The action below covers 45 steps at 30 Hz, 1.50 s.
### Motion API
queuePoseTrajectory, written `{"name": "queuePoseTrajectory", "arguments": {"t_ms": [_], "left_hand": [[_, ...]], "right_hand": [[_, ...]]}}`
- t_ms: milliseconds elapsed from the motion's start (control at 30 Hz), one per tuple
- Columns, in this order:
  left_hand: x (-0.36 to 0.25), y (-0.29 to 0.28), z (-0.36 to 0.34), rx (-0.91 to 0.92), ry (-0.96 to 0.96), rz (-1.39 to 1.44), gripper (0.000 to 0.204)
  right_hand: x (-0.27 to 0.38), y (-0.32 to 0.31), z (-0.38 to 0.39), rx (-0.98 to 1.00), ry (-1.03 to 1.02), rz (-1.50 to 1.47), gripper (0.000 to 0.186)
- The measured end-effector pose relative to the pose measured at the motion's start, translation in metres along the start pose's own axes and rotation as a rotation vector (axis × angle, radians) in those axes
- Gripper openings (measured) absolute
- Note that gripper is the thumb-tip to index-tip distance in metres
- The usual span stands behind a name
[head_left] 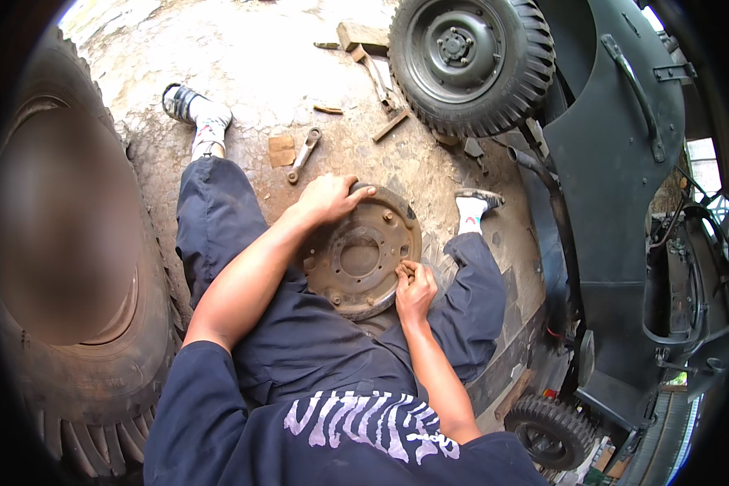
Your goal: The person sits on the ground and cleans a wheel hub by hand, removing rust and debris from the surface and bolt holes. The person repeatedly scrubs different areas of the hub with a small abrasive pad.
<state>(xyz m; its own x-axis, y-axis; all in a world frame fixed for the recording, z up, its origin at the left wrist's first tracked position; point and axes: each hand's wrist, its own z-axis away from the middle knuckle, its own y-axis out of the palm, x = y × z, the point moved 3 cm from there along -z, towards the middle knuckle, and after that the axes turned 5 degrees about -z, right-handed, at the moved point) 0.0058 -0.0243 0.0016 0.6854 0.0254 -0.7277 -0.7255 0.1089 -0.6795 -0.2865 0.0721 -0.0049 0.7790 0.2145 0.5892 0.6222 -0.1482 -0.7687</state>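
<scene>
A round, rusty brown brake backing plate (320,263) with a large centre hole and several smaller holes stands between my legs, tilted towards me. A dark curved brake shoe (397,204) follows its upper right rim. My left hand (332,198) grips the top of the plate, thumb stretched along the shoe's edge. At the plate's right side my right hand (415,292) has its fingers pinched together against the face, near a small hole. Whatever is between those fingertips is too small and hidden to make out.
A wrench-like metal rod (304,154) and a cardboard scrap (282,151) lie on the floor ahead. A large tyre (97,389) stands at left. To the right are a dark green vehicle body (616,211) and its wheel (455,57). A wooden block (363,36) lies beyond.
</scene>
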Motion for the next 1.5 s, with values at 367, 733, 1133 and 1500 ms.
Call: {"name": "queuePoseTrajectory", "arguments": {"t_ms": [367, 733, 1133, 1500], "left_hand": [[0.011, -0.011, 0.002, -0.055, 0.026, 0.119, 0.055], [0.011, -0.008, -0.003, -0.068, 0.012, 0.148, 0.048], [0.006, 0.0, -0.004, 0.048, -0.042, 0.078, 0.063], [0.003, 0.0, -0.004, 0.068, -0.016, 0.04, 0.074]], "right_hand": [[0.0, -0.03, 0.021, 0.214, 0.265, -0.142, 0.023], [0.002, -0.032, 0.01, 0.037, 0.131, -0.067, 0.02], [0.004, -0.018, -0.061, 0.025, -0.087, 0.066, 0.023], [-0.01, -0.014, -0.026, 0.058, 0.269, -0.213, 0.024]]}}
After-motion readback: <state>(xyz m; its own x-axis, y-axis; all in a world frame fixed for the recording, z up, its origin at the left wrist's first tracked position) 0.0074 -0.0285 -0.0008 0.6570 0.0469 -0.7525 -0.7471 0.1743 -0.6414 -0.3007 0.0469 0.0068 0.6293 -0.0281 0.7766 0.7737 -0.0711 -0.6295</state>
